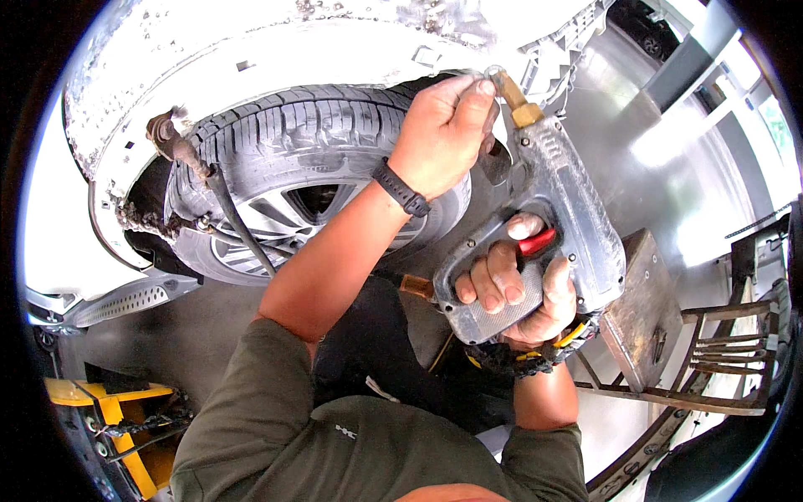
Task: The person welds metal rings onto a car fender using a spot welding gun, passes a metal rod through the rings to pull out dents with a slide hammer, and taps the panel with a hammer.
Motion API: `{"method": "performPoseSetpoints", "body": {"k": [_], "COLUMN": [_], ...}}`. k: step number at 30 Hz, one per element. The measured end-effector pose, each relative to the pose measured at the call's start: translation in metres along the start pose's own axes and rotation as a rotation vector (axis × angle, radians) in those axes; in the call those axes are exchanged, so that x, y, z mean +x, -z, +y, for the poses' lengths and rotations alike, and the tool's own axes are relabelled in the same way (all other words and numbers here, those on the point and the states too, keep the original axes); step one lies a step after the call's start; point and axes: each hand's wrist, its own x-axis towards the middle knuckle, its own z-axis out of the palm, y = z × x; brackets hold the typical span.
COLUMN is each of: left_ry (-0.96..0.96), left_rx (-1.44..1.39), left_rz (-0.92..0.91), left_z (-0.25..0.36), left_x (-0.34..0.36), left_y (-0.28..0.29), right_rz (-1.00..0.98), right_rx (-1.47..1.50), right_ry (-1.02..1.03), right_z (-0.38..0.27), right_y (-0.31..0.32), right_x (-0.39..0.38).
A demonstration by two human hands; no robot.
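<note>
My right hand (510, 289) grips a scuffed grey hand tool (581, 205) by its handle, fingers around it beside a red trigger (535, 243). The tool's brass tip (520, 105) points up toward the white wheel-arch panel (335, 54). My left hand (439, 134) is closed in a pinch beside that tip, near a small metal piece (494, 72); exactly what its fingers hold is unclear. Behind my left arm is a tyre on a silver alloy wheel (284, 125). A jointed rod or hose (226, 209) hangs across the wheel's left side.
A brown metal stand with a plate top (644, 301) stands at the right. Yellow metal equipment (117, 418) is at the lower left. A perforated step (134, 309) runs under the car body at the left. Grey floor (619, 159) shows behind the tool, with a dark vehicle (644, 29) far back.
</note>
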Motion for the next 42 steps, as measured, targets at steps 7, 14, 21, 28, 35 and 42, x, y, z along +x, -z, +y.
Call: {"method": "performPoseSetpoints", "body": {"k": [7, 14, 21, 28, 35, 42], "left_ry": [0.022, 0.035, 0.071, 0.060, 0.095, 0.107], "left_rx": [-0.067, -0.140, -0.117, -0.063, -0.020, -0.021], "left_rz": [0.077, 0.053, 0.005, 0.017, -0.018, 0.003], "left_z": [0.011, 0.008, 0.002, 0.007, 0.005, 0.008], "left_x": [0.008, 0.009, 0.010, 0.011, 0.012, 0.010], "left_y": [-0.006, 0.002, 0.008, 0.008, 0.013, 0.014], "right_rz": [-0.006, -0.012, 0.028, 0.036, 0.039, 0.082], "right_rx": [0.002, 0.008, 0.001, 0.016, -0.019, -0.039], "right_ry": [0.033, 0.038, 0.033, 0.045, 0.083, 0.094], "right_z": [0.009, 0.014, 0.015, 0.023, 0.032, 0.036], "right_y": [-0.001, -0.004, -0.012, -0.012, -0.012, -0.017], "right_x": [0.012, 0.014, 0.015, 0.016, 0.019, 0.020]}}
